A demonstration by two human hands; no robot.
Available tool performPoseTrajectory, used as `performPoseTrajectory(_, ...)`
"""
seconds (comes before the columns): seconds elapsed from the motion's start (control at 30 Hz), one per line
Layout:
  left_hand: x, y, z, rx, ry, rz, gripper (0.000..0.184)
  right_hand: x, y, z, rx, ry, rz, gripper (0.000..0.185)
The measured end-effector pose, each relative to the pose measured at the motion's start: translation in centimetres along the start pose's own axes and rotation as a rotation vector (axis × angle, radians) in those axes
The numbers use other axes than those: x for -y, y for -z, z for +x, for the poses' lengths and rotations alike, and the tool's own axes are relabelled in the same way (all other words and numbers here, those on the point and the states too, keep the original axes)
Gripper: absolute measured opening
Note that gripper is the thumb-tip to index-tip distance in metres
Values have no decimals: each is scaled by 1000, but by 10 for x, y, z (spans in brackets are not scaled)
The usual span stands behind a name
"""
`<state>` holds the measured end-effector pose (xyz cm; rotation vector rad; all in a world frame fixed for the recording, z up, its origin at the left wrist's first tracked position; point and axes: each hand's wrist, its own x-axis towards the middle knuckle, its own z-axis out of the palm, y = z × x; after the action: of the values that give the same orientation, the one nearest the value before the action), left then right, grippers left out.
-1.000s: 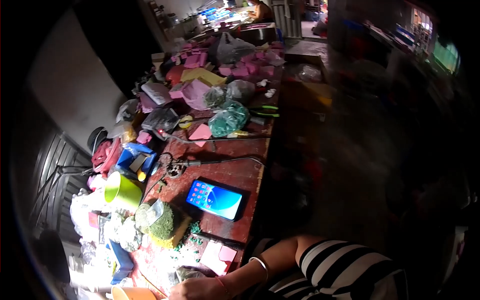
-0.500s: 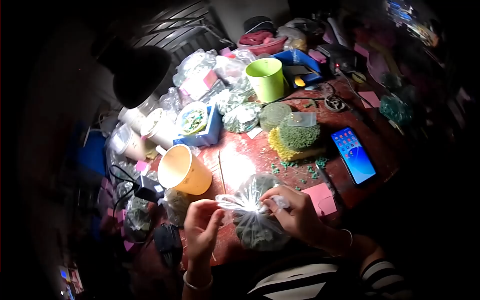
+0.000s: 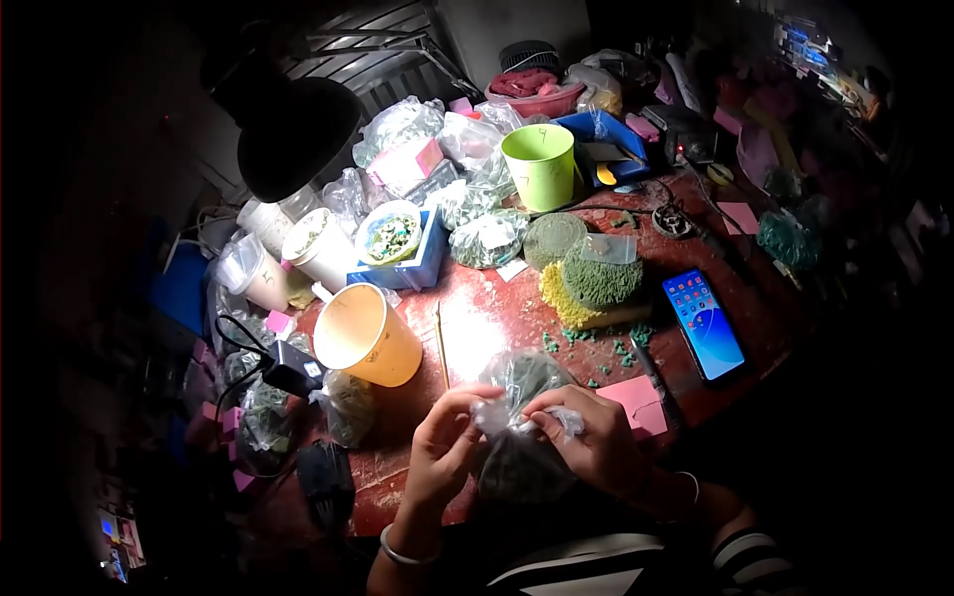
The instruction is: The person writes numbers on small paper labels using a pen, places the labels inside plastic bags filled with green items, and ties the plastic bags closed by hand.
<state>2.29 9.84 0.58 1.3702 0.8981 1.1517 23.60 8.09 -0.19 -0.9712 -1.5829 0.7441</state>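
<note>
A clear plastic bag [image 3: 527, 467] with dark contents lies at the table's near edge, its top gathered. My left hand [image 3: 447, 447] pinches the gathered plastic from the left. From the right, my right hand [image 3: 591, 437] grips the bag's twisted neck, with a loose end of plastic sticking out past its fingers. Both hands are close together over the bag. A pink paper [image 3: 636, 407] lies just right of my right hand, and a thin stick [image 3: 441, 343] lies beyond my left hand.
An orange cup [image 3: 370, 338] stands left of the stick. Behind are a green cup [image 3: 540, 169], a blue box [image 3: 422, 256] with a dish, and a green and yellow mound [image 3: 601, 278]. A phone [image 3: 704, 323] lies right. A black lamp [image 3: 298, 139] hangs at upper left.
The view has swung from the far end of the table to the hands and bag. Since half a second ago, my left hand has moved right and closed on the plastic near my right hand.
</note>
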Motion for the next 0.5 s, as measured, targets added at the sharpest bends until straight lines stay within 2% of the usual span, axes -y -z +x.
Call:
performPoseTrajectory(0.07, 1, 5, -4, 122, 76, -198, 20, -1, 2, 0, -3, -16, 30, 11)
performPoseTrajectory(0.13, -1, 2, -5, 121, 89, -173, 22, -4, 3, 0, 33, -4, 60, 14)
performPoseTrajectory(0.2, 1, 0, -8, 47, 76, -170, 17, -6, 5, 1, 69, 6, 90, 17)
performPoseTrajectory(0.27, -4, 0, -12, 30, 94, -107, 15, -8, 9, 2, 15, 64, -46, 24)
performPoseTrajectory(0.3, -7, -1, -14, 12, 109, -46, 14, -14, 10, 3, -12, 46, 11, 29)
performPoseTrajectory(0.4, -10, -5, -14, -56, 91, 94, 12, -13, 12, 6, 0, 63, -14, 27)
performPoseTrajectory(0.43, -9, -4, -13, -57, 90, 95, 12, -20, 9, 5, 13, 164, -87, 27)
performPoseTrajectory(0.5, -6, -2, -10, -94, 183, 68, 14, -11, 13, 6, 90, 232, -69, 29)
